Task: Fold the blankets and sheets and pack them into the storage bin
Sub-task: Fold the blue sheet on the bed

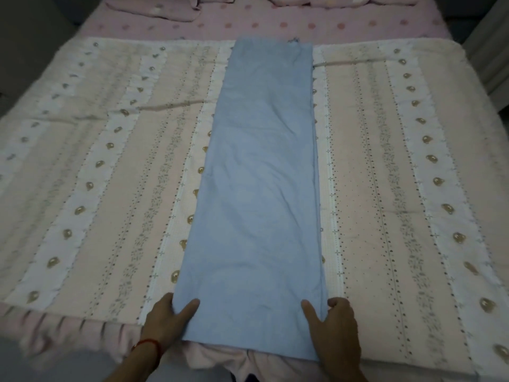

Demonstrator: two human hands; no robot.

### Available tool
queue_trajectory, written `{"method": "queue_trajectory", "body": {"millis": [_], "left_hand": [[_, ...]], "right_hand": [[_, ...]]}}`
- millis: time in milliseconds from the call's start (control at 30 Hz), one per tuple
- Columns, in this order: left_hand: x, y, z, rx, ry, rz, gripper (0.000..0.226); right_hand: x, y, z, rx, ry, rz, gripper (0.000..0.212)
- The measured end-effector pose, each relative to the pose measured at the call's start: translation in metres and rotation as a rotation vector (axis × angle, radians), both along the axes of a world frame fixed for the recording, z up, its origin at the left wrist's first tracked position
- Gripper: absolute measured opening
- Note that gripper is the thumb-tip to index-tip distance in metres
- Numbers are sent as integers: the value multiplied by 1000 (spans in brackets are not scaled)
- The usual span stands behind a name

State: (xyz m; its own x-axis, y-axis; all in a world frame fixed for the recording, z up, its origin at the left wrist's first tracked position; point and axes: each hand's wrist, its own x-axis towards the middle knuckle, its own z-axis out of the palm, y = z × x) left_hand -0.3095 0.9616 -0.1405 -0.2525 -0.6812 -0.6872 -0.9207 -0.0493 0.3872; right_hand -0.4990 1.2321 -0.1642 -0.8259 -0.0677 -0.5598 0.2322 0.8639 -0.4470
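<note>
- left hand [168,319], 7 o'clock: thumb over, fingers under, pinching near-left corner of blue sheet [261,188]
- blue sheet: long narrow folded strip, soft creases, 12-to-6 across striped quilt [385,175]
- right hand [334,329], 5 o'clock: pinching near-right corner

The bed [303,26] wears a pink dotted sheet, bare at its far edge. A striped blanket [110,166] covers the rest, reaching the near edge. Folded pink bedding [165,8] lies along the far edge.
</note>
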Motion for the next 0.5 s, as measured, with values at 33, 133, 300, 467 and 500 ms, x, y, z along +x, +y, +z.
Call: {"method": "queue_trajectory", "body": {"millis": [33, 133, 300, 467, 500], "left_hand": [[6, 1, 5, 69, 34, 14, 60], [21, 8, 19, 105, 143, 111, 43], [37, 25, 53, 59, 149, 73, 30], [77, 44, 83, 133, 143, 57, 29], [87, 48, 91, 164, 144, 52, 28]], "right_hand": [[5, 2, 0, -15, -74, -17, 60], [10, 12, 6, -142, -256, -20, 51], [23, 35, 36, -174, -304, -23, 50], [53, 60, 72, -197, -430, -7, 28], [59, 67, 78, -195, -457, 31, 27]]}}
